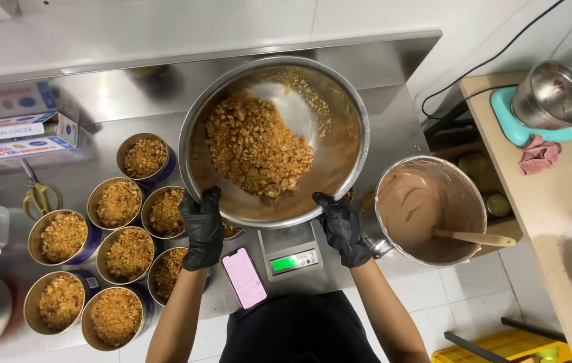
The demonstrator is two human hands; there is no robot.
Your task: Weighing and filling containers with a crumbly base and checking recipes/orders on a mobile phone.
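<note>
Head view: the steel bench (393, 128) carries a large metal mixing bowl (339, 161) of golden crumbs (255, 144), tilted above the scale (290, 252) at the front edge. Left hand (203, 228) and right hand (341, 228), black-gloved, each clamp its near rim. Crumb-filled cups (64, 236) crowd the left end.

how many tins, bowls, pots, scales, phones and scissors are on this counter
tins of crumbs: 8, plus what looks like one more half hidden under the bowl, not counted
big bowl: 1
pot of brown batter: 1
scale: 1
phone: 1
scissors: 1
total: 13
</note>
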